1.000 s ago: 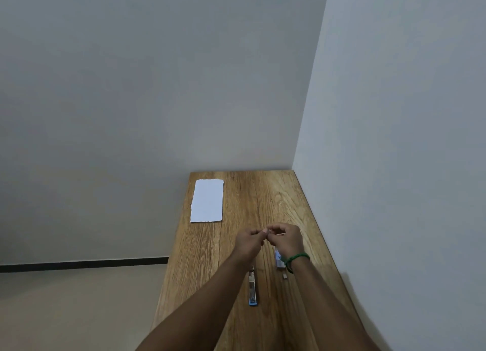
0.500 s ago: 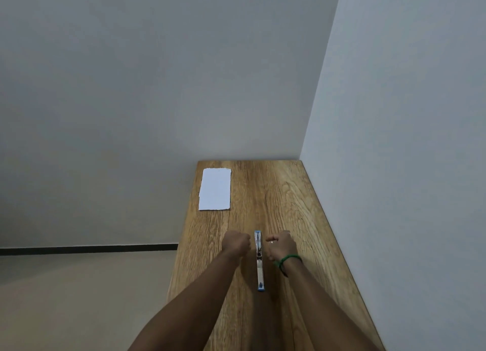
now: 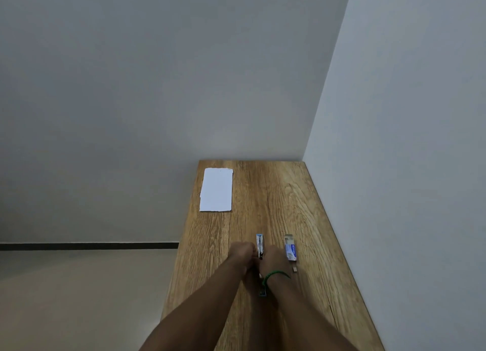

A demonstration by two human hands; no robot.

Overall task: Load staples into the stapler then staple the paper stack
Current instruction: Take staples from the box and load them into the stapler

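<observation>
A slim metal stapler (image 3: 260,245) with a blue end lies opened out flat along the wooden table (image 3: 284,198). My left hand (image 3: 241,256) and my right hand (image 3: 273,261), which wears a green wristband, press in on its middle from either side with fingers curled. Its middle section is hidden by them, and I cannot see any staples in my fingers. A small blue-and-white staple box (image 3: 290,248) lies open just right of my right hand. The white paper stack (image 3: 216,190) lies flat at the table's far left corner.
A tiny tan scrap (image 3: 295,269) lies just below the staple box. A wall runs along the table's right edge and another behind its far edge. The table's left edge drops to a beige floor.
Both hands came down from pinching something small in mid-air to the table. They have since closed in on the stapler from each side. The view shifted, and the staple box now shows.
</observation>
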